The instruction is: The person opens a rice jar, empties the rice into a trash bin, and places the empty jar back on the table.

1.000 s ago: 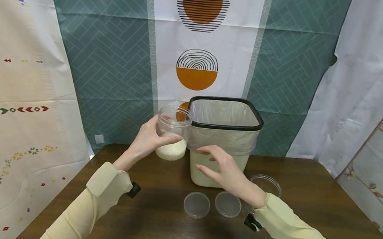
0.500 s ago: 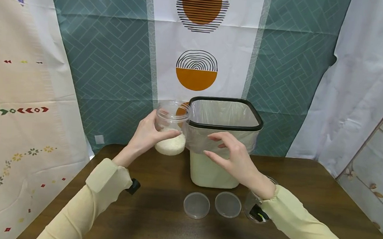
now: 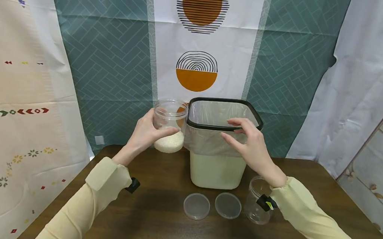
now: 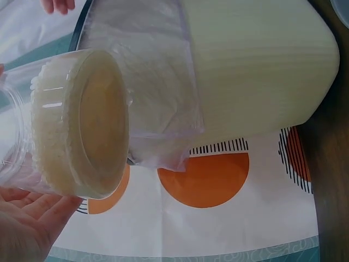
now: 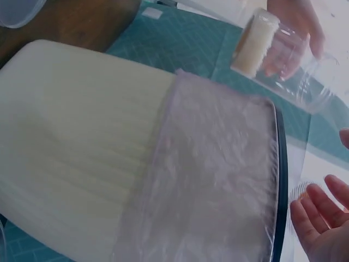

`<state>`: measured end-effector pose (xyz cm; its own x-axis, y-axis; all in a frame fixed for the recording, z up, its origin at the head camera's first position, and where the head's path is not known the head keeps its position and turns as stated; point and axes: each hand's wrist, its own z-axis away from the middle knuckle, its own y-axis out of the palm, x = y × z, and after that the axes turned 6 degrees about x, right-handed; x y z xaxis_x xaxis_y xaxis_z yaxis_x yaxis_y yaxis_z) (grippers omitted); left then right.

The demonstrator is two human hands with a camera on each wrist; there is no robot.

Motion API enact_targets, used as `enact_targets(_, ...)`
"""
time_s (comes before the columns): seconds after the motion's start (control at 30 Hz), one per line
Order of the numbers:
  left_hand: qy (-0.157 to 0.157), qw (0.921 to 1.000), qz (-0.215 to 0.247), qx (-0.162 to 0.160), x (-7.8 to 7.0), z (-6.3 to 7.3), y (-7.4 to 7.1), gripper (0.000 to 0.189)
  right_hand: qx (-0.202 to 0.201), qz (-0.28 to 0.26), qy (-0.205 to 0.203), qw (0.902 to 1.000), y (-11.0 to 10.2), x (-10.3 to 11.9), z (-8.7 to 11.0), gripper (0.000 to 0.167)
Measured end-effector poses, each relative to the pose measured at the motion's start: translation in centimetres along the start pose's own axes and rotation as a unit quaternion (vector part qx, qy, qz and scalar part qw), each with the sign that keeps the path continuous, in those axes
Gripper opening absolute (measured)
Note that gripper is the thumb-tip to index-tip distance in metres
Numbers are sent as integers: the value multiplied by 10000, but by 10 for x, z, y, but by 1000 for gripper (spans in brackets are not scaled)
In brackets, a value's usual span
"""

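Observation:
My left hand [image 3: 145, 132] grips a clear plastic jar [image 3: 169, 114] around its side, holding it upright above the table beside the bin. White rice-like grains [image 4: 54, 120] fill the jar's lower part, and its threaded mouth has no lid. My right hand [image 3: 255, 147] is raised in front of the bin's right side near the rim, its fingers loosely bent with nothing between them. Between the hands stands a pale green bin [image 3: 217, 172] with a black rim [image 3: 226, 128] and a clear plastic liner [image 3: 210, 141] folded over its outside.
Two round clear lids [image 3: 196, 206] lie on the brown table [image 3: 156, 221] in front of the bin. A second clear jar [image 3: 256, 212] stands to their right, beneath my right wrist and partly hidden. Patterned cloth [image 3: 115, 53] hangs behind the table.
My right hand has risen and moved right, from low in front of the bin up to its rim. My left hand has lifted the jar slightly and shifted it a little left.

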<state>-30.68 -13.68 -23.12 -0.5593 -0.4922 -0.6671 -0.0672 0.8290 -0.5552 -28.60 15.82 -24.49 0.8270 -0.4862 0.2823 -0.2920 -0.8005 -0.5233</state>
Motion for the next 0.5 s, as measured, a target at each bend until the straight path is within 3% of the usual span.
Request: enact_targets(0.5,-80,9998,-41,-163,1,-5,-2,78,-151,127,600,9980,-18,-17,-9,36)
